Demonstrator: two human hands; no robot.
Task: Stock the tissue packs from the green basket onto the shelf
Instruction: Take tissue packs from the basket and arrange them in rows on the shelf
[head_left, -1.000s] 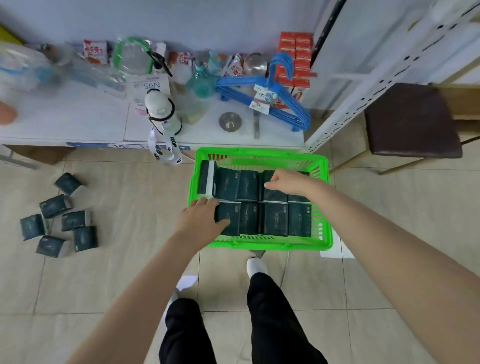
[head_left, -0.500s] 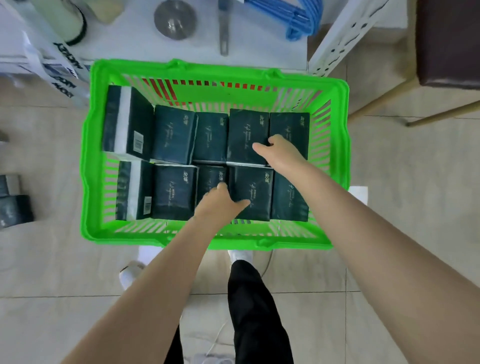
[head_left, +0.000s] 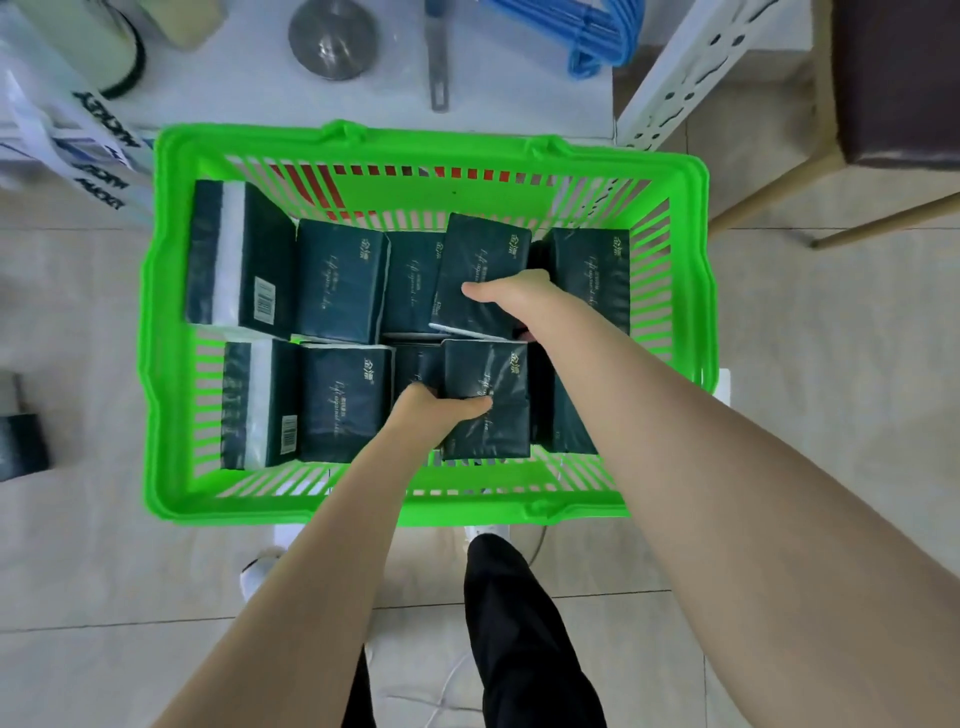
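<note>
A: Your left hand (head_left: 436, 410) is down in the green basket (head_left: 166, 322). Its thumb lies across the face of a near-row tissue pack (head_left: 488, 415), with the other fingers hidden behind it. You are gripping it.

B: Your right hand (head_left: 511, 291) grips the far-row pack (head_left: 480, 270), toward twelve o'clock from the left one. The thumb is on its face and the fingers are out of sight at its right edge. That pack is tilted and raised above its neighbours.

A: Your hands are apart, each clamped on its own pack.

B: The remaining packs (head_left: 340, 291) stand in two rows inside the basket. The two at nine o'clock show white sides and barcodes.

A: The basket sits on the tiled floor (head_left: 805, 415), its far rim just beside the white shelf (head_left: 519, 78) at twelve o'clock. A round metal disc (head_left: 332, 36) lies on the shelf, with blue hangers (head_left: 587, 31) toward one o'clock.

B: A loose dark pack (head_left: 21, 447) lies on the floor at nine o'clock, well apart from the basket. A dark-seated stool (head_left: 898, 78) stands at two o'clock.
</note>
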